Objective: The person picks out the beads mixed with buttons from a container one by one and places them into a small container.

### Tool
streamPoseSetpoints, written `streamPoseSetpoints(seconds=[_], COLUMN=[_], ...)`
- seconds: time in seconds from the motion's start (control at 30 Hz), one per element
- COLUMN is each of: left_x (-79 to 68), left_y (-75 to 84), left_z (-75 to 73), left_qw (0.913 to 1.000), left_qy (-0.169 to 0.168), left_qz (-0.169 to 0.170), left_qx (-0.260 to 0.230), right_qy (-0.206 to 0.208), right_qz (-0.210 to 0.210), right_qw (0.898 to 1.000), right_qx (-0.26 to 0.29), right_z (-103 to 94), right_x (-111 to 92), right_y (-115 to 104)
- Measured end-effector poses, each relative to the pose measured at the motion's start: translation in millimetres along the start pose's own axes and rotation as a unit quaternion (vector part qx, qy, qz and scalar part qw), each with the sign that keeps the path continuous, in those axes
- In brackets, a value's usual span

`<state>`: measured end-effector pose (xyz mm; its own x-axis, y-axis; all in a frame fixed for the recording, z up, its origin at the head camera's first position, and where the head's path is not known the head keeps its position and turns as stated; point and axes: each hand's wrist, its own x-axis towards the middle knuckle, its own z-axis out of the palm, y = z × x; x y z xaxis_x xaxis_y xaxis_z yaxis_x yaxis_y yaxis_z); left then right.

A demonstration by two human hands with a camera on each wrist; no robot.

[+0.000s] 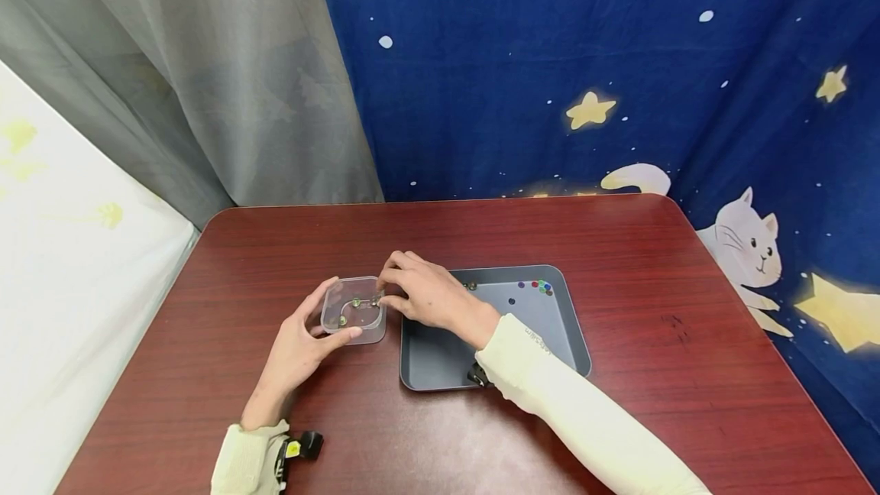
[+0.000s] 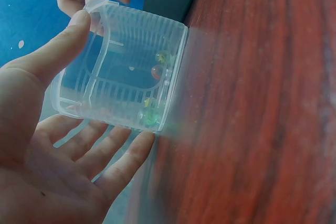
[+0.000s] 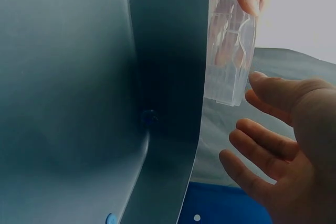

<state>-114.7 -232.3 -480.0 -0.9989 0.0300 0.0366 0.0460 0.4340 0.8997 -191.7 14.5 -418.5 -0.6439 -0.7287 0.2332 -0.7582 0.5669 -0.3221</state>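
Observation:
A clear plastic box (image 1: pixel 371 333) stands on the table left of the tray, with several glass marbles (image 2: pixel 150 115) at its bottom. My left hand (image 1: pixel 297 350) grips the box from the left, thumb on the near side and fingers around the far side. Over the box's right edge is my right hand (image 1: pixel 433 295), fingertips right at the rim. The right wrist view shows the right hand's fingers (image 3: pixel 265 142) loosely bent, thumb close to the index finger, with no marble visible between them.
A dark grey tray (image 1: pixel 440 361) lies right of the box, under the right forearm. Several coloured marbles (image 1: pixel 543 286) sit near its far right corner, and a couple of brown marbles (image 1: pixel 470 286) by its far left edge. Curtains (image 1: pixel 481 98) hang behind the table (image 1: pixel 687 373).

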Motion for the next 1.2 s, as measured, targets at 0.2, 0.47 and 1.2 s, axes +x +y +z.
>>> streamPoseSetpoints(seconds=[0.2,0.47,1.2], left_x=[0.2,0.6,-0.5], left_y=[0.0,-0.3,0.6], left_z=[-0.6,0.6,0.3], left_qw=[1.0,0.9999,1.0], left_qy=[-0.001,0.001,0.002], left_qz=[-0.001,-0.002,-0.005], left_qx=[-0.003,-0.012,0.002], right_qy=[-0.005,-0.002,-0.037], right_qz=[0.017,0.049,0.118], right_qw=[1.0,0.998,0.992], right_qx=[-0.006,-0.037,-0.03], right_z=[-1.3,-5.9,-3.3], right_x=[-1,-4,-15], right_y=[0,2,12])
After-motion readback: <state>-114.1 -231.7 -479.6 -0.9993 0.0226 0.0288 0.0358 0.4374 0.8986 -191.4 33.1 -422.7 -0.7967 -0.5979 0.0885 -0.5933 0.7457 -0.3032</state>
